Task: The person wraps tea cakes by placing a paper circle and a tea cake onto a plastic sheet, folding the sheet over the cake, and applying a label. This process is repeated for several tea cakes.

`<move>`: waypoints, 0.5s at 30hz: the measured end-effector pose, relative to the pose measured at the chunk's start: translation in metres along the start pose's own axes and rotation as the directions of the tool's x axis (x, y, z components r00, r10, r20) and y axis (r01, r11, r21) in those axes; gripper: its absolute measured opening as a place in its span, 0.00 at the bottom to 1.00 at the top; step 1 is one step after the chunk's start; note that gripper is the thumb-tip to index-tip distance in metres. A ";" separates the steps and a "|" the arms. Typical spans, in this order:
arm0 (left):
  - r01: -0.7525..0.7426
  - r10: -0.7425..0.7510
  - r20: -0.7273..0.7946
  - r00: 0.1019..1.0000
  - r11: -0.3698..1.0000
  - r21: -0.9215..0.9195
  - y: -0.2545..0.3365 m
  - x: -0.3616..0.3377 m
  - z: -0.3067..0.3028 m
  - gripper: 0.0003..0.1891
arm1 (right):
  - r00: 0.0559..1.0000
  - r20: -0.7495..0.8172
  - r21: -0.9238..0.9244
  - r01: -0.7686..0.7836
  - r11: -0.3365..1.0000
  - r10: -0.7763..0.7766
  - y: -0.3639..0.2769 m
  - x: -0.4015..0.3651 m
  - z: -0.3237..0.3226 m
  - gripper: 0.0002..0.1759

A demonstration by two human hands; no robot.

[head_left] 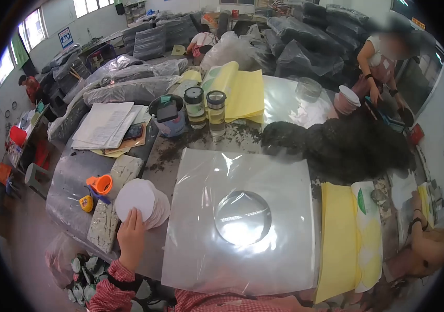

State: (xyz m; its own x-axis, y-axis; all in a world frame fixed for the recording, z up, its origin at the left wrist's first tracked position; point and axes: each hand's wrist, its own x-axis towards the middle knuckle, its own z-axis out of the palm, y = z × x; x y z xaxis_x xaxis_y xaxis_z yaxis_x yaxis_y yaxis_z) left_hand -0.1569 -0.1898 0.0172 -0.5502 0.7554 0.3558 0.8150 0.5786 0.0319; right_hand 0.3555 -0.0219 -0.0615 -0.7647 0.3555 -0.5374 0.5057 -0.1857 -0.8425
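My left hand (131, 239) reaches up from the lower left in a red checked sleeve. Its fingers lie stretched out over the lower edge of the top white round disc (134, 199), and its thumb is hidden. Beneath that disc, more white discs (160, 207) are stacked, fanned to the right. Just right of the stack lies a large clear plastic sheet (196, 223). A clear round shape (243, 218) with a dark rim shows in the middle of the sheet. My right hand is out of view.
Orange tape dispenser (100, 183), yellow tape measure (86, 203), papers (105, 125) and two glass jars (216, 112) stand around the table. A dark loose heap (341, 148) lies behind. Yellow sheets (339, 239) border the right. Co-workers' hands (376, 95) are at the right.
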 end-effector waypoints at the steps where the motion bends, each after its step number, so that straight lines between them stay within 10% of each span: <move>1: -0.100 0.104 -0.047 0.993 0.992 0.078 -0.007 -0.004 0.007 0.24 | 0.932 0.021 -0.476 0.327 0.816 -0.362 -0.036 -0.005 -0.020 0.22; 2: -0.209 0.223 -0.074 0.972 0.965 0.161 -0.010 -0.003 0.011 0.22 | 0.764 0.195 -0.800 0.487 0.351 -0.615 -0.080 0.001 -0.037 0.21; 3: -0.232 0.245 -0.070 0.967 0.960 0.156 -0.008 -0.001 0.011 0.22 | 0.596 0.072 -0.812 0.501 0.300 -0.800 -0.135 0.031 -0.053 0.19; 6: -0.203 0.226 -0.177 0.958 0.970 0.135 0.002 0.007 0.005 0.15 | 0.596 -0.304 -0.708 0.380 0.595 -0.743 -0.204 0.138 -0.127 0.14; 11: -0.141 0.147 -0.140 0.979 0.989 0.052 -0.008 0.014 -0.006 0.10 | 0.468 -0.372 -0.850 0.175 0.497 -0.801 -0.248 0.341 -0.223 0.34; 15: -0.046 0.037 -0.167 0.985 0.998 -0.048 -0.004 0.012 -0.005 0.10 | 0.617 -0.575 -0.813 -0.355 0.461 -0.538 -0.277 0.384 -0.202 0.42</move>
State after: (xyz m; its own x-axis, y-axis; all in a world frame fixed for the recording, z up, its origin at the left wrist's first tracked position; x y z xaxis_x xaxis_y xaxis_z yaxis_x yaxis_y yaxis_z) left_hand -0.1659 -0.1851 0.0261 -0.4818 0.7145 0.5074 0.8471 0.5280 0.0608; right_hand 0.0026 0.3507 -0.0268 -0.5142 0.8456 0.1431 0.8296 0.5328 -0.1669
